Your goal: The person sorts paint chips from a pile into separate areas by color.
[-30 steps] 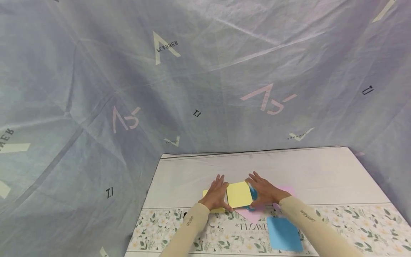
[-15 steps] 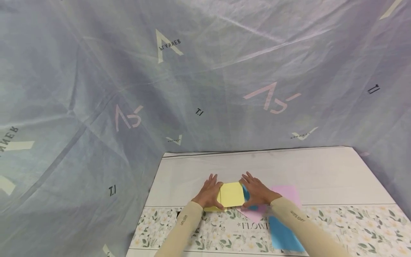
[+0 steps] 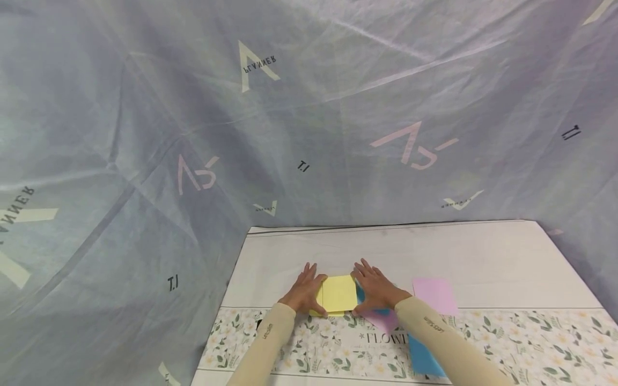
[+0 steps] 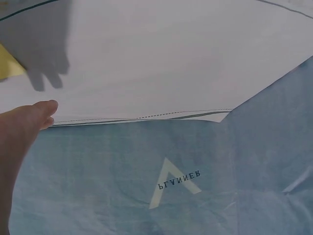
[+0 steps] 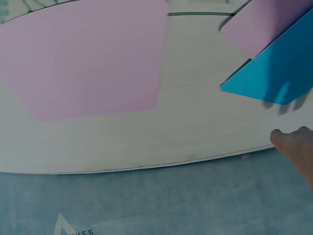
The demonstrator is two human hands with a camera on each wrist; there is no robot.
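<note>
Between my two hands lies a square yellow sheet of paper (image 3: 340,293), over another yellow sheet (image 3: 319,295) that shows along its left and lower edges. The left hand (image 3: 303,292) holds the upper sheet's left side, thumb at the near corner and index finger at the far one. Its right side is held likewise by the right hand (image 3: 379,290). Under and beside that hand are a blue sheet (image 5: 283,68) and a pink sheet (image 5: 259,27). In the left wrist view only a yellow corner (image 4: 9,63) shows, near the fingers.
Farther right lies another pink sheet (image 3: 435,295), and a blue sheet (image 3: 424,358) is partly under the right sleeve. A small dark object (image 3: 258,324) peeks out by the left sleeve. Grey-blue printed cloth (image 3: 309,134) hangs behind the white and floral table covering (image 3: 483,257).
Both hands have moved left with the yellow sheet, which now covers most of the other yellow sheet. The pink sheet at the right has come out from behind the right arm.
</note>
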